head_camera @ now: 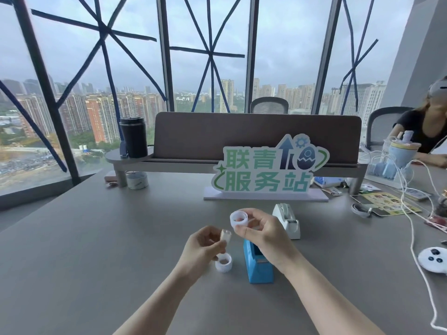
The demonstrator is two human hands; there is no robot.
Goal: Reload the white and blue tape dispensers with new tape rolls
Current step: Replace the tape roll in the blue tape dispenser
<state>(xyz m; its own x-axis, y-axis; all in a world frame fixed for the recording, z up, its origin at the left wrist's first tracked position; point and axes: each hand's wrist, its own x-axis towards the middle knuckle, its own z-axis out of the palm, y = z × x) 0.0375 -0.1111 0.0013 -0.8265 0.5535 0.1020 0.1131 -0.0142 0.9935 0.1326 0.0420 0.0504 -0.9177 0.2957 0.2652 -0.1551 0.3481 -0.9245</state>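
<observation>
My right hand (262,232) holds a white tape roll (238,219) up above the grey table. A small pale spindle (225,236) is pinched in my left hand (202,246), a little left of and below that roll. A second white tape roll (223,262) lies flat on the table under my left hand. The blue dispenser (258,265) stands just right of it, partly hidden by my right wrist. Farther back on the right stands the white dispenser (289,220).
A green and white sign (266,170) stands behind the dispensers, before a grey shelf riser (242,163) with a black tumbler (133,137). A taped roll (137,180) sits under the riser. White cables (411,228), a controller (434,259) and papers lie right. Another person sits far right.
</observation>
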